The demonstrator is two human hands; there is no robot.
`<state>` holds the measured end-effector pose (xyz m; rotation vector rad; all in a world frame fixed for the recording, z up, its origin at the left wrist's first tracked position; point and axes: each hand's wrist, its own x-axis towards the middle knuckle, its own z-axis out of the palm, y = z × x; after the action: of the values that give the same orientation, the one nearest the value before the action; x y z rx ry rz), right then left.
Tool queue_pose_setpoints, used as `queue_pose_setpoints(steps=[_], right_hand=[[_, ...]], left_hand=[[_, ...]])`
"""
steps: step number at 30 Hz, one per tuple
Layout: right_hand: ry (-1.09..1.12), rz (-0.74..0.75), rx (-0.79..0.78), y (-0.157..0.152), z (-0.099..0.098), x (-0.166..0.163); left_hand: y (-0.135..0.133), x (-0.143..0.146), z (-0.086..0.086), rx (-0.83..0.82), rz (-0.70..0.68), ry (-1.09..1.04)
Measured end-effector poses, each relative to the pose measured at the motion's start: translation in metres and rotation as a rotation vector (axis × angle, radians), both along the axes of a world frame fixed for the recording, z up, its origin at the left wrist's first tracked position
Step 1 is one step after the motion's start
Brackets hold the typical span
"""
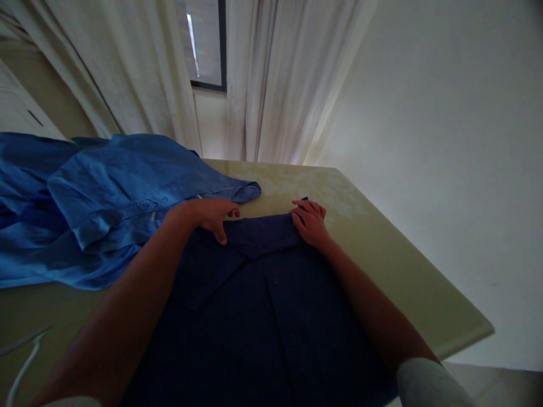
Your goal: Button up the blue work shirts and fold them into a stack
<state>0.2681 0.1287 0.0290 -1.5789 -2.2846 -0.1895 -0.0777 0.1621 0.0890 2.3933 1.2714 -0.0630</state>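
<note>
Our left hand is at the left end of the dark shirt's collar, thumb and fingers apart; our right hand is bent over the right end, and we cannot tell whether it pinches the cloth. The dark shirt lies front up on the tabletop, below both hands. We judge it light, soft and quick to crease, with the collar probably its stiffest part, so its two ends seem our best holds; the buttoned front would likely sag. Left of the dark shirt sprawls a blue garment; beyond it hang pale curtains.
</note>
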Motion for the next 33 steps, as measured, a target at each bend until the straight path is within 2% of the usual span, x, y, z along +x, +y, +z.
queue_pose_setpoints(steps=[3,6,11,15,18,22,26,28,30,33], right_hand=[[-0.102,0.028,-0.037,0.008,0.006,0.024],[-0.147,0.007,0.008,0.013,0.011,0.041],[-0.174,0.002,0.024,0.019,0.015,0.052],[-0.241,-0.034,-0.1,0.025,0.016,0.059],[-0.237,-0.029,-0.226,0.028,0.017,0.064],[-0.107,0.064,-0.235,0.034,0.013,0.068],[-0.117,-0.007,-0.294,0.042,0.005,0.078],[-0.117,-0.051,-0.347,0.045,0.003,0.084],[-0.064,-0.059,-0.343,0.046,0.001,0.088],[0.089,0.047,-0.27,0.046,-0.003,0.086]], left_hand=[[-0.008,-0.011,0.001,0.083,0.0,0.022],[-0.016,-0.028,-0.004,0.096,-0.023,-0.008],[-0.032,-0.07,-0.025,0.26,0.048,-0.072],[-0.052,-0.094,-0.046,0.395,0.144,-0.114],[-0.065,-0.093,-0.057,0.387,0.179,-0.113],[-0.073,-0.083,-0.061,0.383,0.126,-0.103],[-0.076,-0.083,-0.058,0.451,0.184,-0.002],[-0.076,-0.086,-0.056,0.435,0.198,0.03],[-0.075,-0.089,-0.056,0.357,0.19,0.009],[-0.067,-0.091,-0.056,0.29,0.195,-0.089]])
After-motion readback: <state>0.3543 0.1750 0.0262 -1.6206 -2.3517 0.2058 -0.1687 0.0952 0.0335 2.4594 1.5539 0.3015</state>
